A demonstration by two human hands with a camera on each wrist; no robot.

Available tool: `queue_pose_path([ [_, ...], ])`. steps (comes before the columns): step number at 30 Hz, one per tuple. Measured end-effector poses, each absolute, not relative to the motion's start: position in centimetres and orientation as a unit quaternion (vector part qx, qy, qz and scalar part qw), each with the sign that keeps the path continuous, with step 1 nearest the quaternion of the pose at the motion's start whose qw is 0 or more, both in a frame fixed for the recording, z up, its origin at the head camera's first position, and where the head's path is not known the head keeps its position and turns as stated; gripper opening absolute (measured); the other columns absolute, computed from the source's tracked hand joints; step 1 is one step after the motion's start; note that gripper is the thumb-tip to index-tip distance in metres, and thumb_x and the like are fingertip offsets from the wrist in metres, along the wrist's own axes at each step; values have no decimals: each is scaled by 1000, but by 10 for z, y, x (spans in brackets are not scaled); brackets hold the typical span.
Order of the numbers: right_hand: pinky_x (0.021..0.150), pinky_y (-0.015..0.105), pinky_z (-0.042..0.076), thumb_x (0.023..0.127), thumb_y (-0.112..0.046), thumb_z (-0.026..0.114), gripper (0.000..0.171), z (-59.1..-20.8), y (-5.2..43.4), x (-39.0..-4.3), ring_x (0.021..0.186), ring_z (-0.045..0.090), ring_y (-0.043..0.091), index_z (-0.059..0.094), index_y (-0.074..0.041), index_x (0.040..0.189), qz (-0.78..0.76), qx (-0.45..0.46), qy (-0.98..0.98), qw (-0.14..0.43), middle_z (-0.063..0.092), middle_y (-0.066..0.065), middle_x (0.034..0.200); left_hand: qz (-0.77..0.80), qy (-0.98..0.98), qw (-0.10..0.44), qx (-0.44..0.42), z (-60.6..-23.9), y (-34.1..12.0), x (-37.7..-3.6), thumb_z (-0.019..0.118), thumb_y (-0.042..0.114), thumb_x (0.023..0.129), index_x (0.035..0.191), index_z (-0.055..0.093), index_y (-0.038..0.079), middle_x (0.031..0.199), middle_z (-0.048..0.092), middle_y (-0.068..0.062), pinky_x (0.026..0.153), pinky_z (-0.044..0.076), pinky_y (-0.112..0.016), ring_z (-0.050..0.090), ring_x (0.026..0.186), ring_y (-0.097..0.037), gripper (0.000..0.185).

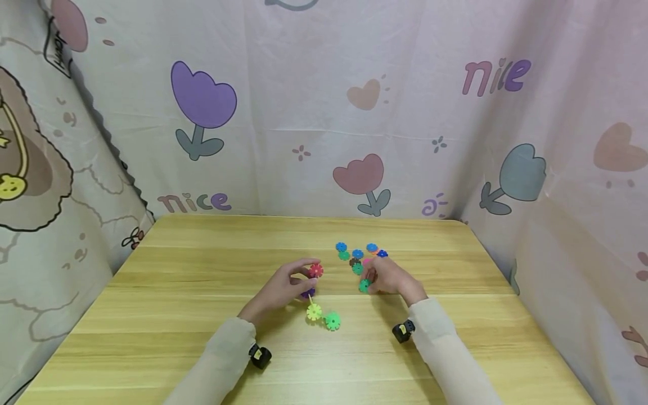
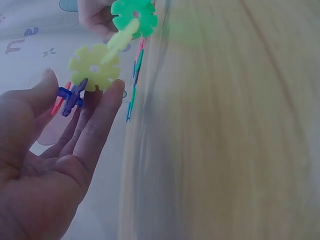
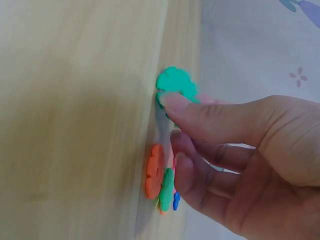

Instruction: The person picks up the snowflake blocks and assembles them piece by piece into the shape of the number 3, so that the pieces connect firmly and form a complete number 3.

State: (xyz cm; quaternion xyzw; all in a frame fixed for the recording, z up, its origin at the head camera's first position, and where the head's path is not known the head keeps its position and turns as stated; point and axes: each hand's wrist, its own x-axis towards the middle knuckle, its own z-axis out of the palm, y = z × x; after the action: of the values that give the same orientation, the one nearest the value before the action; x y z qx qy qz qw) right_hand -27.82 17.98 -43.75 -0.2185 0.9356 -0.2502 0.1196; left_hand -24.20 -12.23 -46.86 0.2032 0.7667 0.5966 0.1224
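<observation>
My left hand (image 1: pixel 281 286) holds a small chain of joined plastic snowflake discs between thumb and fingers. In the head view the chain's red disc (image 1: pixel 316 270) is at the fingertips and a purple disc (image 1: pixel 307 293) lies partly behind the thumb. A yellow disc (image 1: pixel 314 311) and a light green disc (image 1: pixel 332 321) hang toward the near side. In the left wrist view a pale yellow disc (image 2: pixel 120 44) slots edge-on between yellow and green. My right hand (image 1: pixel 388 275) pinches a teal-green disc (image 3: pixel 176 82), its thumb across the disc's lower edge.
Loose discs lie beyond and beside the right hand: a blue disc (image 1: pixel 341 246), a green disc (image 1: pixel 343 255), a brown disc (image 1: pixel 354 262) and several more. An orange disc (image 3: pixel 155 171) shows below the right thumb. The wooden table (image 1: pixel 212 253) meets a patterned curtain (image 1: pixel 283 101) behind.
</observation>
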Motion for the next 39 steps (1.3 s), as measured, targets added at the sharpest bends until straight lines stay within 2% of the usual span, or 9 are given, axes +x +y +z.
queue_pose_path([
  [6, 73, 28, 53, 89, -3, 79, 7, -435, 176, -280, 78, 58, 12, 74, -5, 92, -261, -261, 925, 85, 69, 3, 85, 597, 766, 119, 208, -468, -121, -241, 66, 19, 102, 150, 53, 19, 123, 61, -21, 80, 64, -41, 75, 97, -28, 49],
  [9, 69, 26, 51, 93, -3, 75, 1, -431, 171, -280, 77, 57, 12, 74, -4, 93, -288, -271, 915, 80, 69, 4, 85, 598, 764, 119, 211, -467, -121, -240, 66, 18, 102, 149, 54, 20, 124, 61, -21, 82, 64, -36, 75, 99, -31, 48],
  [13, 70, 23, 53, 96, -5, 70, 7, -426, 162, -278, 80, 60, 11, 76, -6, 99, -310, -271, 908, 76, 71, 5, 91, 600, 761, 121, 215, -466, -122, -240, 65, 18, 103, 149, 54, 20, 125, 62, -21, 82, 63, -33, 75, 103, -37, 48],
  [17, 67, 22, 53, 99, -8, 68, 9, -423, 153, -277, 78, 61, 10, 77, -8, 102, -313, -265, 909, 71, 73, 7, 92, 600, 760, 122, 216, -466, -122, -239, 64, 18, 103, 150, 53, 19, 126, 61, -21, 83, 63, -33, 74, 103, -36, 48],
  [23, 66, 20, 54, 99, -6, 67, 10, -417, 141, -273, 76, 67, 15, 76, -6, 101, -329, -272, 902, 63, 75, 16, 92, 605, 757, 122, 214, -466, -121, -238, 64, 19, 104, 150, 53, 20, 129, 62, -22, 84, 62, -33, 73, 106, -38, 47],
  [27, 66, 20, 55, 98, -6, 68, 9, -417, 136, -272, 75, 67, 16, 76, -6, 100, -336, -282, 897, 51, 75, 16, 92, 609, 754, 122, 215, -466, -120, -238, 64, 17, 104, 150, 52, 15, 128, 63, -25, 83, 63, -33, 74, 103, -41, 48],
  [33, 65, 20, 55, 98, -6, 69, 9, -419, 130, -273, 73, 67, 15, 77, -8, 100, -338, -299, 892, 32, 75, 17, 92, 607, 756, 121, 215, -467, -119, -238, 64, 18, 104, 150, 53, 18, 126, 64, -25, 83, 63, -34, 74, 102, -40, 47],
  [39, 64, 20, 55, 98, -5, 69, 10, -418, 127, -273, 74, 71, 25, 77, -6, 102, -350, -303, 886, 26, 76, 19, 94, 602, 758, 122, 221, -465, -120, -239, 62, 19, 105, 153, 48, 12, 128, 63, -25, 85, 63, -35, 74, 104, -41, 51],
])
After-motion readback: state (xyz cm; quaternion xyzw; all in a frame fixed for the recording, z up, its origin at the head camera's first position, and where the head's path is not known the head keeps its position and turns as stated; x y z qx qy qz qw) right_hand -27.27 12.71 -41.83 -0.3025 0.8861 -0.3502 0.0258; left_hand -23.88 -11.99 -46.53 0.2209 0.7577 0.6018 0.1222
